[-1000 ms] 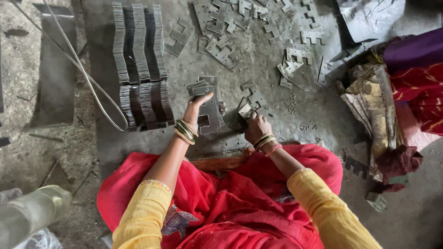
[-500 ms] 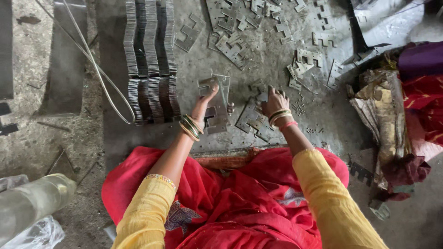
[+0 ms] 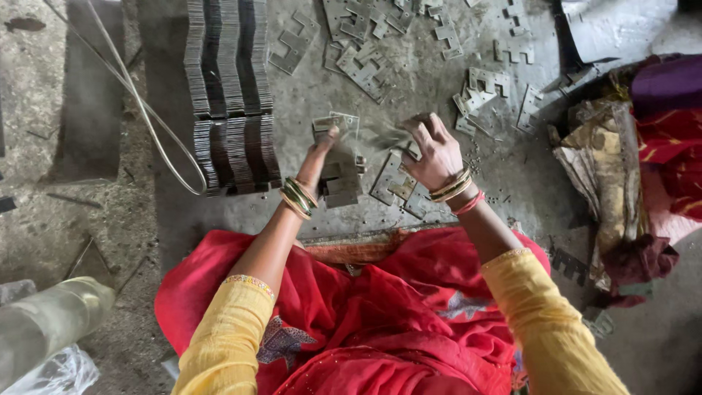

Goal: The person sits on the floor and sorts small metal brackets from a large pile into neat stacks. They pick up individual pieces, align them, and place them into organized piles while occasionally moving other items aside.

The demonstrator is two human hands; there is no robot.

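I sit on a dusty concrete floor in red and yellow clothing. My left hand [image 3: 323, 150] holds a bundle of thin grey stamped metal plates [image 3: 338, 157] upright in front of me. My right hand [image 3: 433, 152] grips a single flat metal plate [image 3: 386, 136], blurred with motion, and brings it against the bundle. More loose plates [image 3: 398, 184] lie on the floor just beneath my right hand. Both wrists carry bangles.
Two long rows of stacked plates [image 3: 230, 95] stand on edge to the left. Scattered plates [image 3: 365, 62] cover the floor ahead. A pale cable [image 3: 142, 102] curves at the left. Crumpled cloth and sacking [image 3: 614, 175] sit at the right. A grey cylinder [image 3: 44, 322] lies lower left.
My right hand has lifted a plate off the floor and swung it left toward the bundle. My left hand has raised the bundle slightly. The view has moved closer.
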